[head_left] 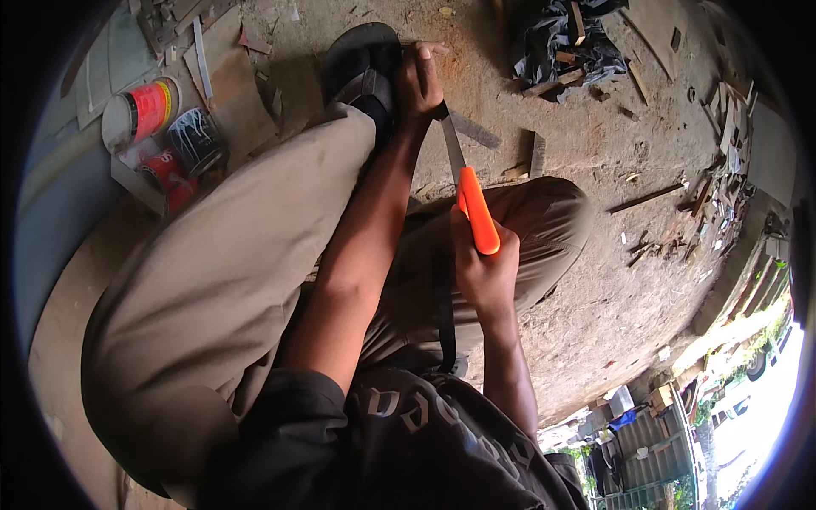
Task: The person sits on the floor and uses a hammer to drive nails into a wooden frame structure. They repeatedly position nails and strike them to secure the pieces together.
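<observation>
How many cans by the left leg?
3 visible: a red-and-yellow can at the far left, a dark can with white streaks to its lower right, and a red can below both. Others may be hidden behind the trouser leg.

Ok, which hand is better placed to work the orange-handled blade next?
Probably the right hand: it grips the orange handle, while the left hand is by the dark footwear, near the far end of the blade.

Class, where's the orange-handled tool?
In the head view, the tool is right of centre, in the right hand, its blade toward the left hand.
</observation>
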